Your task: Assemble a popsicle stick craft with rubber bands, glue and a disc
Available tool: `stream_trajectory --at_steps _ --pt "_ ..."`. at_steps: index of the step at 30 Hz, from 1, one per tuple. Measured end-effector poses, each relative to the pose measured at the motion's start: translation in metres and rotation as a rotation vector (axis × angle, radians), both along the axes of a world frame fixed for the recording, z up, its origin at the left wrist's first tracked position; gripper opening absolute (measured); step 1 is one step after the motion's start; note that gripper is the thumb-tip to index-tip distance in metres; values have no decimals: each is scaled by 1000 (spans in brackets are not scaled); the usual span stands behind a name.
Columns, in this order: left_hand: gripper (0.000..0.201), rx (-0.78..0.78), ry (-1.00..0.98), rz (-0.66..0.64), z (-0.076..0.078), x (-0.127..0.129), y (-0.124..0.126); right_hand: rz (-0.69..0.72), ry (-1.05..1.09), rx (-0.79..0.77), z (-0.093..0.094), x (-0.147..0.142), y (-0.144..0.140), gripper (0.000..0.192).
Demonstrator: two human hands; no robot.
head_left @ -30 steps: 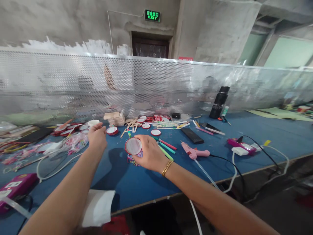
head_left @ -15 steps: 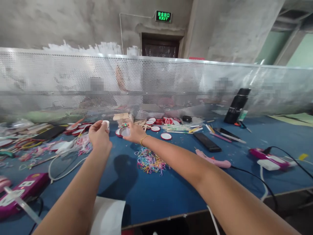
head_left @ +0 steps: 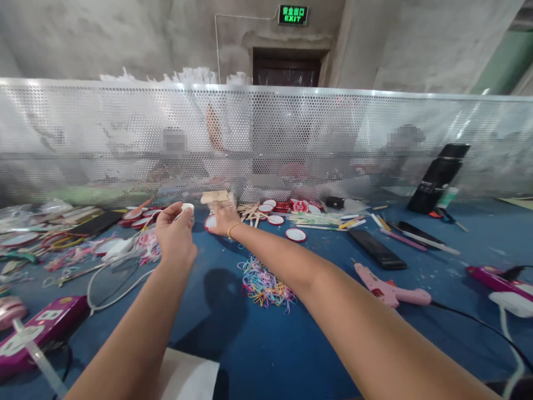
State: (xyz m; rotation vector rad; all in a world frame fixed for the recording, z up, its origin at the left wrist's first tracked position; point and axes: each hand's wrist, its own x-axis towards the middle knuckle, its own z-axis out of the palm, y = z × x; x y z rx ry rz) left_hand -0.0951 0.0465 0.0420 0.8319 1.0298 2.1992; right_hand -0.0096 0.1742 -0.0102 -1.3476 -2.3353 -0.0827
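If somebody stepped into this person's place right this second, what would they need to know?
Left hand: raised over the blue table, pinching a small white cap in its grip.
Right hand: stretched far forward, resting on a red-rimmed round lid beside the stack of wooden sticks; whether it grips the lid cannot be told.
Nearby: more red-rimmed lids to the right, a heap of coloured rubber bands under the right forearm, a pink glue gun lying untouched.
Done: nothing looks joined together.
Left: cannot be judged from here.
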Motion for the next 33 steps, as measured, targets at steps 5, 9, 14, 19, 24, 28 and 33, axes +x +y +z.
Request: stream_trajectory --at_steps 5,9,14,19,24,28,33 --pt "26 4 -25 -21 0 2 0 43 4 -31 -7 2 5 70" --pt "24 -20 -14 -27 2 3 -1 104 29 -1 -9 9 1 78" --pt "23 -36 -28 -68 2 6 -1 190 61 109 15 40 -16 62" --pt "14 -104 22 -119 -3 10 3 195 92 165 57 98 -65 31" --pt "15 -103 243 -171 -12 22 5 179 110 188 68 166 -150 45" --pt "10 -131 362 -220 -16 35 2 168 42 94 52 232 -196 48" --pt "11 -210 435 -253 -16 46 -3 -430 123 -65 28 347 -195 27"
